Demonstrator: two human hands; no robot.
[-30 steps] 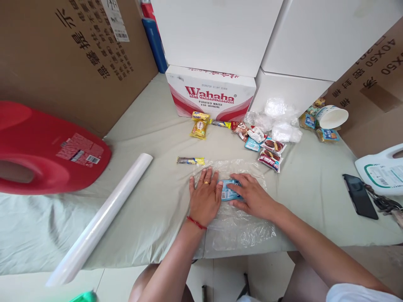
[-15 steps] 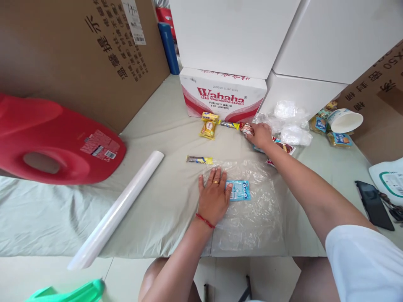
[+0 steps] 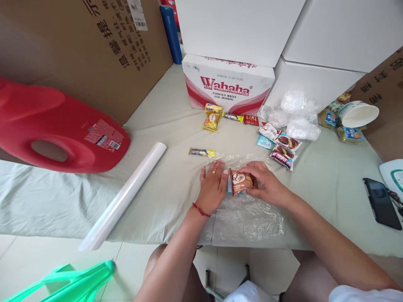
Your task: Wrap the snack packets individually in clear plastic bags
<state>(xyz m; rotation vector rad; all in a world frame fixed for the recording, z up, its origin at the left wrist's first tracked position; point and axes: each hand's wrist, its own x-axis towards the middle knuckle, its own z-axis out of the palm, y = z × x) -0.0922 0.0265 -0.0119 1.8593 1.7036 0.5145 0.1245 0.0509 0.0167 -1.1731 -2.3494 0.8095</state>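
My right hand grips a brown snack packet marked with a heart, holding it over a light-blue packet that is mostly covered. Both lie above a crinkled clear plastic sheet spread on the cloth. My left hand rests flat with fingers stretched out at the sheet's left side, its thumb beside the packets. Just beyond it lies a thin snack bar in a yellow and dark wrapper. Farther right are another light-blue packet, a white-and-red packet and dark-red cake packets.
A Wahaha carton stands at the back, with yellow packets and a small red packet before it. Plastic bundles, a paper bowl and a phone sit right. A white roll and red jug are left.
My right hand has come back from the packets near the carton with the brown snack packet, over the light-blue one. My left hand stays flat on the sheet. The view has shifted slightly.
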